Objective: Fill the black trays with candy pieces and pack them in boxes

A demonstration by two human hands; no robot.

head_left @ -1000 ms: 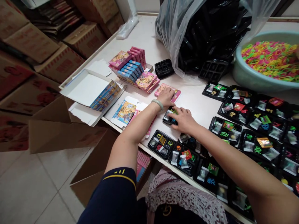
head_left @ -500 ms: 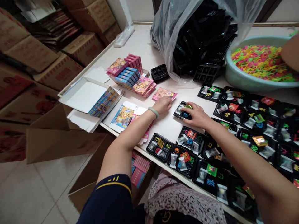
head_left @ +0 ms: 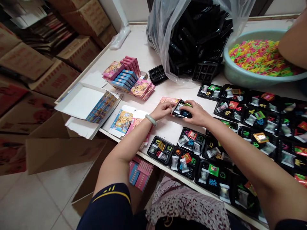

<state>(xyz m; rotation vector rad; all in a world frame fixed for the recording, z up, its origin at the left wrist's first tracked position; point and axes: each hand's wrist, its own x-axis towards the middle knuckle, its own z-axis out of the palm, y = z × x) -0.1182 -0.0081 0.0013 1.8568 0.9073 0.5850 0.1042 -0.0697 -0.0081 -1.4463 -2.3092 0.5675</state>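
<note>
My left hand (head_left: 163, 110), with a pale green bangle on the wrist, grips a small pink printed carton (head_left: 169, 101) just above the white table (head_left: 144, 48). My right hand (head_left: 195, 113) holds a filled black plastic tray (head_left: 181, 110) by its far end, and the tray's near end meets the carton's open mouth. Several more filled black trays (head_left: 192, 140) with little packets and coloured rings lie in rows in front of me and to the right.
Stacked pink and blue cartons (head_left: 127, 75) and flat carton blanks (head_left: 123, 119) lie to the left. A clear bag of empty black trays (head_left: 192, 35) stands behind. Another person's arm (head_left: 291, 44) reaches over a green basin of neon rings (head_left: 256, 59). Cardboard boxes (head_left: 55, 76) fill the left.
My left hand has lifted the pink carton off the table. My right hand has brought the black tray up to the carton's mouth. The other person's arm has come further over the basin.
</note>
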